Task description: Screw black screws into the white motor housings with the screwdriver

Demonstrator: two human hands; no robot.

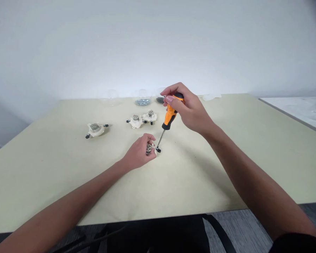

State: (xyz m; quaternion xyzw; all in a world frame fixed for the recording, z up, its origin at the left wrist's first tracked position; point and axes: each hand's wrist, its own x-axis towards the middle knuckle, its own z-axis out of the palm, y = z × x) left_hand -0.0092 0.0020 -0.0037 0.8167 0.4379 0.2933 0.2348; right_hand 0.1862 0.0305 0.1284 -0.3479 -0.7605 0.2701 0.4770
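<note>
My left hand [140, 151] is closed around a small motor assembly [149, 149], with a round grey metal motor and a white plastic mount, held low over the table in the middle. A black rubber foot [158, 150] sticks out of its right side. My right hand [188, 109] grips an orange and black screwdriver [169, 116] by the handle. The screwdriver slants down to the left, and its tip meets the assembly at the black foot. Fingers hide much of the white mount.
Farther back stand a similar motor assembly [136, 121], another [150, 116] beside it, and a third [94, 128] to the left. Along the wall are a clear dish of silvery screws [143, 102], a dish of dark small parts [160, 100] and a clear dish [111, 100].
</note>
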